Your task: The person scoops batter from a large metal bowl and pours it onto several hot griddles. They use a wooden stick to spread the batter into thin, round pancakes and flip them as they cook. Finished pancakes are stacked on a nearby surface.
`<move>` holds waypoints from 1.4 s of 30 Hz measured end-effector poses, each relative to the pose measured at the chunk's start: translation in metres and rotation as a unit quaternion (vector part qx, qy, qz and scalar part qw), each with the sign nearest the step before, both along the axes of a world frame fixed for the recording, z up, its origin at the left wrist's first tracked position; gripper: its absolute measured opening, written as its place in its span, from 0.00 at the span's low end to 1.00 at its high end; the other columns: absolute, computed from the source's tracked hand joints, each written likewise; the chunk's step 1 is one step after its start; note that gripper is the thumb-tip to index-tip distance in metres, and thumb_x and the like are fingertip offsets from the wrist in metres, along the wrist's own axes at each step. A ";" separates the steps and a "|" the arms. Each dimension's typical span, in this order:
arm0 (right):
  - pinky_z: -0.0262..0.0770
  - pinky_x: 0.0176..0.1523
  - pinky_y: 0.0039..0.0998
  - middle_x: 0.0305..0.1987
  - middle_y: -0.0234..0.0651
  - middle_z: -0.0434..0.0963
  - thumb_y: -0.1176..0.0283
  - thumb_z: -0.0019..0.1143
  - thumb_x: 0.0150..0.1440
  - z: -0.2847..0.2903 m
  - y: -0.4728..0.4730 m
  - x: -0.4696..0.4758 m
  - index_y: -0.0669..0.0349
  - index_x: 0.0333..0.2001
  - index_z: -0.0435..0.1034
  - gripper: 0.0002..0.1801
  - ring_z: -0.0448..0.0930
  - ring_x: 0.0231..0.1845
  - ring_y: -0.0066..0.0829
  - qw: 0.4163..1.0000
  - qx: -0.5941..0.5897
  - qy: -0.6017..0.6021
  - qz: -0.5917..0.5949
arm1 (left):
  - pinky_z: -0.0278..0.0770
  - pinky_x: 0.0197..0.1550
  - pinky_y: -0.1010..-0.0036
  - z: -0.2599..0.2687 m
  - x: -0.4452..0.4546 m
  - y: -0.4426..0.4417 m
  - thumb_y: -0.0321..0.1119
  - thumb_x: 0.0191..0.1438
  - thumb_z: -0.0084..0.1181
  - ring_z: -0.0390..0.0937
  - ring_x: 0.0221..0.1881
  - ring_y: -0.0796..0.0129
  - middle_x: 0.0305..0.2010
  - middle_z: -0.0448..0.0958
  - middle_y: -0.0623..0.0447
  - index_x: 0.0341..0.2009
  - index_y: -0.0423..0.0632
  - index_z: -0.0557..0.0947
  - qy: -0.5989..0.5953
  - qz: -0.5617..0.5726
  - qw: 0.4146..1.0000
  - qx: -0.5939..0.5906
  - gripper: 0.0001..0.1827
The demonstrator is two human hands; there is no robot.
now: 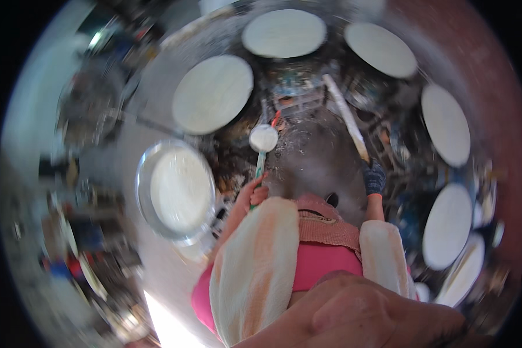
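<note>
My left hand grips the green and white handle of a ladle. The ladle's round bowl looks white, as if filled or coated with batter. At its left stands a wide metal basin holding a smooth white liquid like batter. My right hand, in a dark knit glove with an orange cuff, holds a long pale stick or spatula by its brown end. The stick points away from me, towards large round white discs, which look like griddles covered in batter or flatbread.
Several more white discs curve around me from the left to the right. Metal stands or burners appear low between them, blurred. A red-brown surface bounds the right side. Blurred clutter lies at left.
</note>
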State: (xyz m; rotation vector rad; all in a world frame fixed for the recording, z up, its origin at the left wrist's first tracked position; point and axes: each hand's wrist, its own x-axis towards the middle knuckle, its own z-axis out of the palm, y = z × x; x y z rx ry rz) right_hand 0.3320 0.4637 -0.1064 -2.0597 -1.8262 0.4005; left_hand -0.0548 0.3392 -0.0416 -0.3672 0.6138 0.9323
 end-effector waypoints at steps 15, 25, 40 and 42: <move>0.70 0.40 0.38 0.35 0.45 0.75 0.53 0.50 0.48 0.030 -0.348 0.037 0.60 0.39 0.70 0.23 0.75 0.36 0.45 0.900 -0.003 0.014 -0.436 | 0.49 0.11 0.84 -0.042 0.061 0.027 0.42 0.61 0.33 0.49 0.10 0.80 0.14 0.51 0.61 0.46 0.54 0.59 -0.038 -0.441 0.893 0.078 0.12; 0.70 0.37 0.41 0.34 0.45 0.76 0.49 0.48 0.50 0.014 -0.619 0.063 0.56 0.40 0.70 0.23 0.76 0.35 0.45 0.639 -0.044 -0.055 -0.766 | 0.54 0.11 0.82 -0.004 0.248 -0.047 0.40 0.62 0.28 0.49 0.09 0.79 0.17 0.55 0.58 0.59 0.52 0.59 -0.142 -0.530 0.836 -0.012 0.21; 0.70 0.35 0.38 0.30 0.41 0.76 0.51 0.49 0.50 -0.019 -0.631 -0.053 0.55 0.40 0.71 0.21 0.76 0.29 0.41 0.647 -0.035 -0.034 -0.761 | 0.52 0.09 0.83 0.017 0.322 -0.056 0.38 0.62 0.31 0.50 0.09 0.79 0.16 0.55 0.56 0.56 0.54 0.64 -0.114 -0.632 0.762 -0.090 0.19; 0.69 0.33 0.36 0.28 0.39 0.75 0.52 0.49 0.50 -0.019 -0.627 -0.058 0.55 0.40 0.71 0.20 0.74 0.27 0.39 0.650 -0.043 -0.019 -0.759 | 0.52 0.09 0.83 0.018 0.312 -0.052 0.38 0.62 0.31 0.50 0.09 0.79 0.16 0.55 0.57 0.56 0.54 0.63 -0.116 -0.620 0.773 -0.070 0.19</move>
